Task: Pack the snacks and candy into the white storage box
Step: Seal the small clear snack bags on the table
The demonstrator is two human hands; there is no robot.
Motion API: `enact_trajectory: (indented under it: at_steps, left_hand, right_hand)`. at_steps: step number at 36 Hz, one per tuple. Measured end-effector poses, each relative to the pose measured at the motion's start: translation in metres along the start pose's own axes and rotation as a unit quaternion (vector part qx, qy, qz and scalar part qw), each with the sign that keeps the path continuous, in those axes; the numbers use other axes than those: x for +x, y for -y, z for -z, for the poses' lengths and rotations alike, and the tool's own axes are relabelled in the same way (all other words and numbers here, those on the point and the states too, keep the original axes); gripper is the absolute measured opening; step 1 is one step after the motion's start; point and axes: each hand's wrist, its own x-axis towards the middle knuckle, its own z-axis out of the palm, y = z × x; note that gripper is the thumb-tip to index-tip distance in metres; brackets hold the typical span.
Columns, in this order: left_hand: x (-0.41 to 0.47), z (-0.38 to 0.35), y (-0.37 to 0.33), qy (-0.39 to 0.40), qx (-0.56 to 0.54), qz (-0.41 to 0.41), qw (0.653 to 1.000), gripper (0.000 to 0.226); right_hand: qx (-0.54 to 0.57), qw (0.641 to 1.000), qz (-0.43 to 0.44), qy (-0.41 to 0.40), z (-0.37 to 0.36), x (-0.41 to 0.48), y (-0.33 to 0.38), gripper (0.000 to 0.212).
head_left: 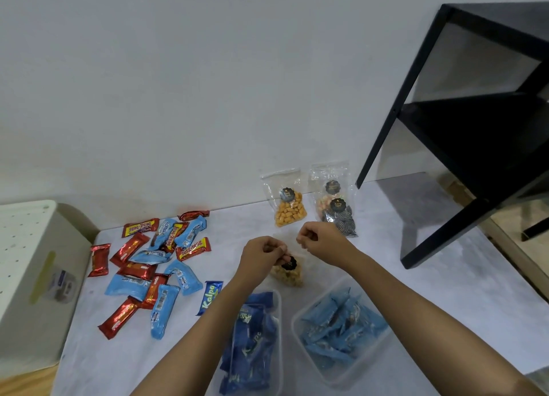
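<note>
My left hand (pixel 263 254) and my right hand (pixel 319 239) each pinch a top corner of a clear snack bag (pixel 289 272) holding pale nuts, with a black sticker, above the table. Two clear boxes stand near me: the left box (pixel 277 299) holds dark blue Kalpa bars, the right box (pixel 298 326) holds light blue wrapped snacks. A pile of red and light blue bars (pixel 151 265) lies at the left. One Kalpa bar (pixel 209 297) lies loose beside the left box.
A bag of orange nuts (pixel 289 207) and a bag with dark spiral snacks (pixel 337 208) lean against the wall. A white perforated unit (pixel 26 262) stands at the left edge. A black shelf frame (pixel 463 134) stands at the right on the table (pixel 445 276).
</note>
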Motion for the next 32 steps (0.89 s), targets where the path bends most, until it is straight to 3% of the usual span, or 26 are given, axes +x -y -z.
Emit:
enact_trajectory:
  at_steps: [10, 13, 16, 18, 22, 25, 28, 32]
  left_hand:
    - [0.005, -0.005, -0.009, 0.003, -0.131, 0.040, 0.991, 0.015]
    - [0.004, -0.007, -0.011, -0.004, -0.146, 0.051, 0.988, 0.014]
    - [0.003, -0.008, -0.014, -0.005, -0.150, 0.049, 0.987, 0.011]
    - [0.002, -0.010, -0.016, -0.023, -0.125, 0.032, 0.991, 0.010]
    - [0.006, -0.006, -0.013, -0.069, 0.022, -0.026, 0.997, 0.039]
    - [0.005, -0.003, -0.012, -0.056, 0.075, -0.068, 0.993, 0.025]
    - [0.003, -0.004, -0.013, -0.036, 0.050, -0.077, 0.995, 0.006]
    - [0.004, -0.005, -0.015, -0.028, 0.095, -0.063, 0.993, 0.008]
  right_hand:
    - [-0.064, 0.992, 0.072, 0.085, 0.012, 0.001, -0.005, 0.014]
    - [-0.067, 0.990, 0.082, 0.096, 0.018, -0.001, -0.008, 0.027]
    - [-0.097, 0.987, 0.095, 0.086, 0.020, -0.001, -0.012, 0.022]
    - [-0.105, 0.988, 0.093, 0.063, 0.021, 0.000, -0.014, 0.015]
    - [-0.082, 0.993, 0.072, 0.046, 0.024, 0.003, -0.014, 0.006]
    - [-0.073, 0.995, 0.057, 0.038, 0.026, 0.003, -0.014, 0.006]
    - [-0.078, 0.995, 0.046, 0.034, 0.026, 0.002, -0.014, 0.006]
    - [-0.073, 0.996, 0.044, 0.037, 0.027, 0.002, -0.013, 0.004]
